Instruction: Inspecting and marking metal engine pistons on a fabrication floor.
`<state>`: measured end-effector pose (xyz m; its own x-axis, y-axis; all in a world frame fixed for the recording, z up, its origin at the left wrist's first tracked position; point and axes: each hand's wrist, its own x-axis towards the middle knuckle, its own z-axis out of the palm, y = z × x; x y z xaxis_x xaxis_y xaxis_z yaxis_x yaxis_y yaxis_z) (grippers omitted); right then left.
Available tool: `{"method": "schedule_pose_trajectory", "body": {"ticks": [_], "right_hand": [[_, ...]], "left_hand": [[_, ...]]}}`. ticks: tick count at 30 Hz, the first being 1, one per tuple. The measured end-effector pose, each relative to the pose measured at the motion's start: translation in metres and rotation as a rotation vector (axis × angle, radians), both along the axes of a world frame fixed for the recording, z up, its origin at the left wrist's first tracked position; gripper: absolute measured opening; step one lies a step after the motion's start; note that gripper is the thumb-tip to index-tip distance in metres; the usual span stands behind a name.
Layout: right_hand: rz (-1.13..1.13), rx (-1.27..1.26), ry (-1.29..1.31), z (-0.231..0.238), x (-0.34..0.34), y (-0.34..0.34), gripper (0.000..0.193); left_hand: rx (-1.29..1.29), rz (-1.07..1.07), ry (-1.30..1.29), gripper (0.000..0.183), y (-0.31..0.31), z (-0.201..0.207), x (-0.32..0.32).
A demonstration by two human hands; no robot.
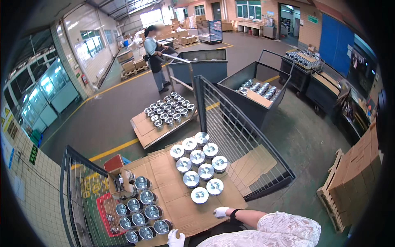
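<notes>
My left hand (pixel 176 238), in a white glove, is at the near edge of a brown cardboard sheet (pixel 175 197), just right of the nearest darker-topped piston. Its fingers are apart and I see nothing in them. My right hand (pixel 222 212), also gloved, is at the sheet's near right edge with its fingertips pointing left. Nothing shows in it. Farther in, several bright metal pistons (pixel 199 195) stand upright in rows on the right half of the sheet. Several pistons with darker, reflective tops (pixel 153 212) stand in rows on the left.
Wire mesh side panels (pixel 242 131) flank the cardboard. A box of small parts (pixel 119 185) and a red tray (pixel 105 214) lie left. Beyond stand a platform of pistons (pixel 142 125), dark metal bins (pixel 247 96) and a person (pixel 153 57) by a cart. Boxes on a pallet (pixel 354 173) stand right.
</notes>
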<state>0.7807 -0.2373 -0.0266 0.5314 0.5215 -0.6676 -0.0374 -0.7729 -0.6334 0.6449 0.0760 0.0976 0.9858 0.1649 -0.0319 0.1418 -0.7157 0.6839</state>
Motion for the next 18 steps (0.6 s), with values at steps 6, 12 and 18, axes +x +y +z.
{"method": "schedule_pose_trajectory", "body": {"ticks": [6, 12, 18], "right_hand": [[0.138, -0.171, -0.115, -0.117, -0.077, -0.085, 0.034], [-0.183, -0.331, 0.057, -0.061, -0.167, -0.148, 0.031], [-0.538, -0.446, 0.042, -0.076, -0.249, -0.130, 0.034]], "left_hand": [[0.027, -0.140, -0.044, 0.041, -0.018, 0.021, 0.006], [-0.006, -0.350, 0.028, 0.041, -0.019, 0.022, 0.008], [0.040, -0.296, 0.142, 0.046, 0.011, 0.011, -0.022]]}}
